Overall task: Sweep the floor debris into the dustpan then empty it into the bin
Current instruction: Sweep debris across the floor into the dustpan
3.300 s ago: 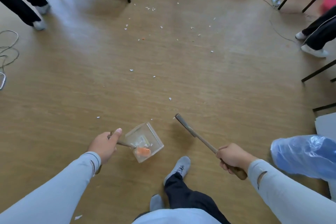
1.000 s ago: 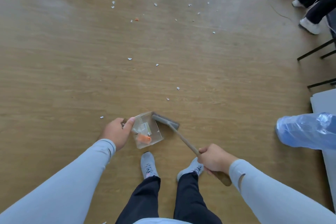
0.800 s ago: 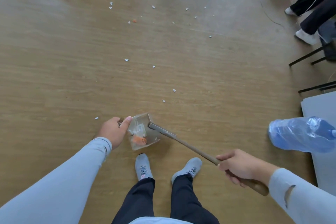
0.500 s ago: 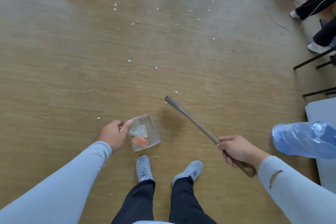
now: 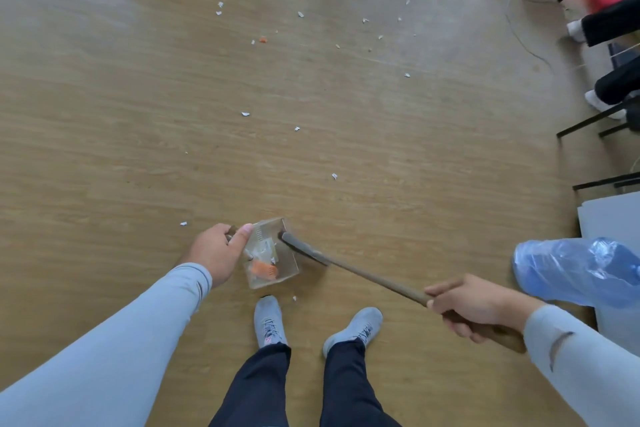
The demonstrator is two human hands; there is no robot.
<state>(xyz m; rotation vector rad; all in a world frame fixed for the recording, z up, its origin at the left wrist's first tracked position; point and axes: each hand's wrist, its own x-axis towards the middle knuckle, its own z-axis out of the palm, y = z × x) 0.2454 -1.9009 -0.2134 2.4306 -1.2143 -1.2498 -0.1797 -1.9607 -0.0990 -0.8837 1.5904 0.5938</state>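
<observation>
The left hand (image 5: 216, 253) gripped the handle of a clear dustpan (image 5: 273, 255) holding orange and white scraps. The right hand (image 5: 467, 305) clasped the wooden broom (image 5: 363, 276), its head at the pan's mouth. White debris (image 5: 334, 176) lay scattered beyond; a blue-bagged bin (image 5: 575, 270) stood beside the right hand.

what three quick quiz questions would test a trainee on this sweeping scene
1. True or false: the broom head is at the mouth of the clear dustpan.
2. Which hand grips the broom handle? A left hand B right hand
3. Fill in: inside the dustpan lies an ____ scrap.

Key: 1 true; 2 B; 3 orange. White debris lies scattered on the floor farther out.
</observation>
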